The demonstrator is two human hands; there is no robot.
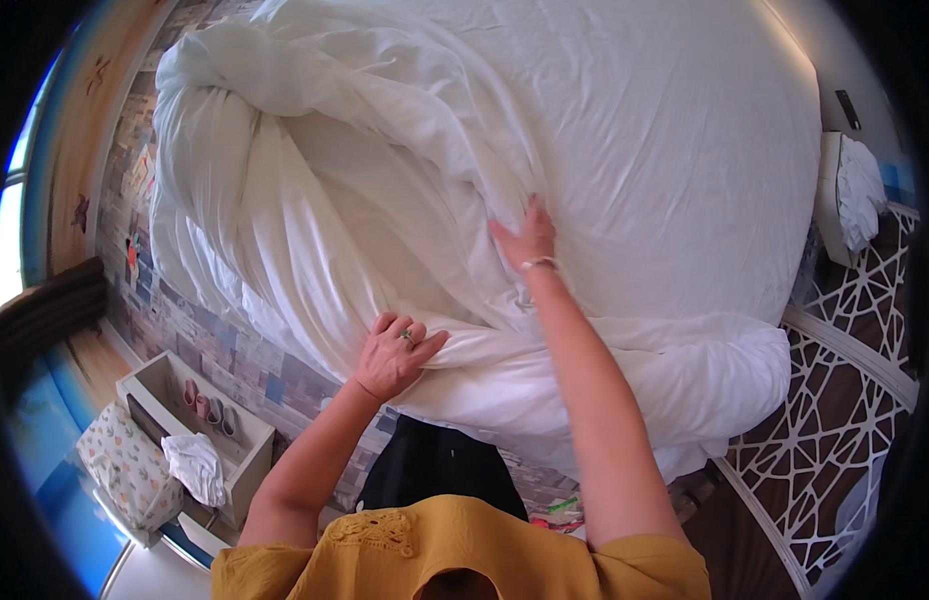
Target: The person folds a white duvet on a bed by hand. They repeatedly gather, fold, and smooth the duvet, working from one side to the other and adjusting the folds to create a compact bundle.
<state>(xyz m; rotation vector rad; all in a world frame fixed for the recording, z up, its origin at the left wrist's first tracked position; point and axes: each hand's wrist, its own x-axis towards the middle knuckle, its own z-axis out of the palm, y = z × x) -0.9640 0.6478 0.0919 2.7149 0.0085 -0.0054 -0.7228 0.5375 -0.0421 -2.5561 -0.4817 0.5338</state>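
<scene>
A large white duvet cover [322, 202] lies bunched in long folds across the left half and near edge of the bed. My left hand [395, 354], with a ring on one finger, grips a gathered fold of it at the near side. Farther in and to the right, my right hand [530, 238] rests on the inner folds with its thumb and fingers apart; a pale bracelet circles the wrist. Its fingertips lie against the cloth where it meets the smooth white bed sheet [674, 165]. A thick roll of the white bedding hangs over the near edge at the right.
To the left stands an open drawer unit [243, 450] with small shoes inside and a white cloth [194, 469] on its edge. Beside it sits a patterned cushion [130, 465]. A lattice panel [817, 435] is at the right, near a bedside stand [830, 199] holding white cloth.
</scene>
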